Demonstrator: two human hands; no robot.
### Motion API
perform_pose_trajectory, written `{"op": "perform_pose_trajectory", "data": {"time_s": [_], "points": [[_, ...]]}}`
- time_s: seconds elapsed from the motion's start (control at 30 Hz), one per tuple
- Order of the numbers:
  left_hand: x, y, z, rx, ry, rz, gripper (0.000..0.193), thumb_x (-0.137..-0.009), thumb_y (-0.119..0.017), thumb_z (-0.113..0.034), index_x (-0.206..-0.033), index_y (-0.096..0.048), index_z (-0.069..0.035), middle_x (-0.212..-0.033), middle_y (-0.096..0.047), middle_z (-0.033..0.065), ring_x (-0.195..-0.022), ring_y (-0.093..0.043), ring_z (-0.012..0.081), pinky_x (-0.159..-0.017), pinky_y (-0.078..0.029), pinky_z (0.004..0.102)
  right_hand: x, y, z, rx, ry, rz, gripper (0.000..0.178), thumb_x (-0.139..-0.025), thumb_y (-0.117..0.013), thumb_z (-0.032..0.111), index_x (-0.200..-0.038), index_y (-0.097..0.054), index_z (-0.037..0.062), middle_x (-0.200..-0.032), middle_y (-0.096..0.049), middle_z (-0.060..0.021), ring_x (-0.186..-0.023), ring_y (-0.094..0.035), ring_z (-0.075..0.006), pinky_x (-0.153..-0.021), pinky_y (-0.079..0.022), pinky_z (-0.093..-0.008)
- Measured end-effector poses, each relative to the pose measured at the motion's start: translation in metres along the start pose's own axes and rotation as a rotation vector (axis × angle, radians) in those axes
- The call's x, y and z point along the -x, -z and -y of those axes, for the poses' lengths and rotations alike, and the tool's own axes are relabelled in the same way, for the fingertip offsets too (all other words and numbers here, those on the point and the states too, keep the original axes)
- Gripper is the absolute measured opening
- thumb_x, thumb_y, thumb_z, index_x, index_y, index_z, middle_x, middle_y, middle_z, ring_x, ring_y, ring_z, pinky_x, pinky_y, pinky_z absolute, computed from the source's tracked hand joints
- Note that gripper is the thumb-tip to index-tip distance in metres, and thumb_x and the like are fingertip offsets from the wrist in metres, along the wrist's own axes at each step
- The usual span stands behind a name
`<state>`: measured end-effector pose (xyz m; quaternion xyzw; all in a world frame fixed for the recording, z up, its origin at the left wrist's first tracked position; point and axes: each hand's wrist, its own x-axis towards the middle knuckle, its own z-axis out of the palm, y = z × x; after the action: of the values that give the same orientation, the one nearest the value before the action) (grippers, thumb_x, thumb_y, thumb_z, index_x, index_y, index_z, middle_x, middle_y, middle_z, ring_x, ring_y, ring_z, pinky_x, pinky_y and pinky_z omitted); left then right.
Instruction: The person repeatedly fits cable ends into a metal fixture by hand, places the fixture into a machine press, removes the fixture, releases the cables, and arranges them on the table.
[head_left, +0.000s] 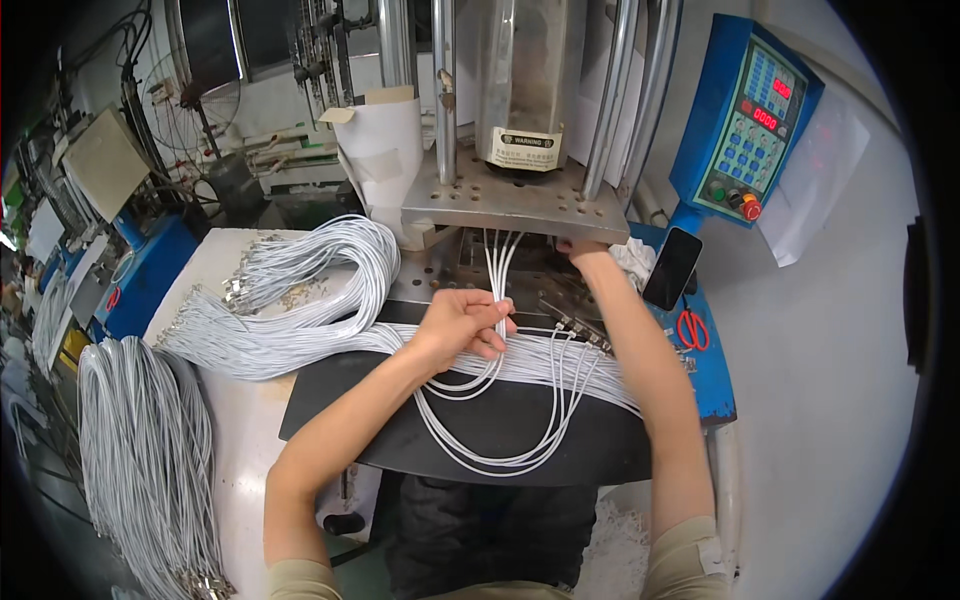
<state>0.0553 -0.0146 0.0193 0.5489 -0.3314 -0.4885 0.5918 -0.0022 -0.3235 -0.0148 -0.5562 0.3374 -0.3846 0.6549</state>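
My left hand [462, 322] is closed around several thin white cables [497, 262] in front of a press. From its fingers they run up under the press's thick metal plate [515, 208], and their lower lengths loop down over a black board [500, 425]. My right hand [580, 248] reaches under the plate's right side, where its fingers are hidden. Below the plate, a row of small metal connectors [580, 330] sits at the cable ends. More white cables [540, 360] lie across the board, passing beneath my left hand.
Bundled white cables [340, 270] lie on the pale table at left; another thick bundle [145, 450] hangs over its edge. Steel columns [446, 100] rise from the plate. At right are a blue control box [750, 120], a phone [673, 268] and red-handled scissors [691, 328].
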Motion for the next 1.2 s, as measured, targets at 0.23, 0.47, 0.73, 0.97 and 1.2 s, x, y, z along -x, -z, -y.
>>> {"op": "perform_pose_trajectory", "data": {"time_s": [0.23, 0.47, 0.73, 0.97, 1.2], "points": [[0.086, -0.001, -0.031, -0.141, 0.178, 0.050, 0.028, -0.098, -0.074, -0.023, -0.093, -0.075, 0.005, -0.083, -0.076, 0.0100, -0.045, -0.058, 0.0089, -0.040, -0.044, 0.0218, 0.103, -0.015, 0.027, 1.313, 0.465, 0.053, 0.057, -0.095, -0.060, 0.061, -0.112, -0.070, 0.0067, -0.098, -0.076, -0.0176, -0.098, -0.073, -0.0347, -0.082, -0.056, -0.0467], [0.140, 0.095, -0.100, -0.558, -0.212, -0.328, 0.034, -0.101, -0.067, -0.024, -0.082, -0.073, 0.004, -0.074, -0.073, 0.0097, -0.040, -0.053, 0.0090, -0.036, -0.036, 0.0214, 0.119, -0.020, 0.036, 1.375, 0.390, 0.362, 0.066, -0.089, -0.069, 0.062, -0.096, -0.073, -0.0036, -0.107, -0.073, -0.0263, -0.097, -0.072, -0.0411, -0.079, -0.057, -0.0512], [0.053, 0.188, -0.049, -0.358, -0.089, -0.798, 0.050, -0.104, -0.059, -0.043, -0.081, -0.070, -0.001, -0.063, -0.069, 0.0087, -0.043, -0.057, 0.0113, -0.038, -0.037, 0.0242, 0.174, 0.036, 0.047, 1.232, 0.756, 0.309, 0.038, -0.096, -0.068, 0.035, -0.112, -0.058, 0.0022, -0.104, -0.060, -0.0213, -0.103, -0.064, -0.0415, -0.082, -0.053, -0.0492], [0.031, -0.041, -0.016, -0.776, -0.442, 0.013, 0.034, -0.092, -0.078, -0.034, -0.086, -0.078, -0.001, -0.070, -0.071, 0.0085, -0.063, -0.067, 0.0160, -0.061, -0.055, 0.0326, 0.202, 0.124, 0.037, 1.206, 0.552, 0.311, 0.029, -0.098, -0.068, 0.027, -0.098, -0.060, -0.0012, -0.095, -0.062, -0.0179, -0.090, -0.062, -0.0355, -0.078, -0.050, -0.0427], [0.034, -0.101, 0.038, -1.156, -0.972, 0.006, 0.040, -0.085, -0.080, -0.035, -0.110, -0.071, -0.005, -0.105, -0.065, 0.0156, -0.103, -0.063, 0.0339, -0.091, -0.050, 0.0441, 0.175, 0.112, 0.057, 0.876, 0.046, 0.416, 0.034, -0.099, -0.070, 0.030, -0.094, -0.067, -0.0037, -0.082, -0.070, -0.0112, -0.076, -0.062, -0.0188, -0.069, -0.049, -0.0364]]}}
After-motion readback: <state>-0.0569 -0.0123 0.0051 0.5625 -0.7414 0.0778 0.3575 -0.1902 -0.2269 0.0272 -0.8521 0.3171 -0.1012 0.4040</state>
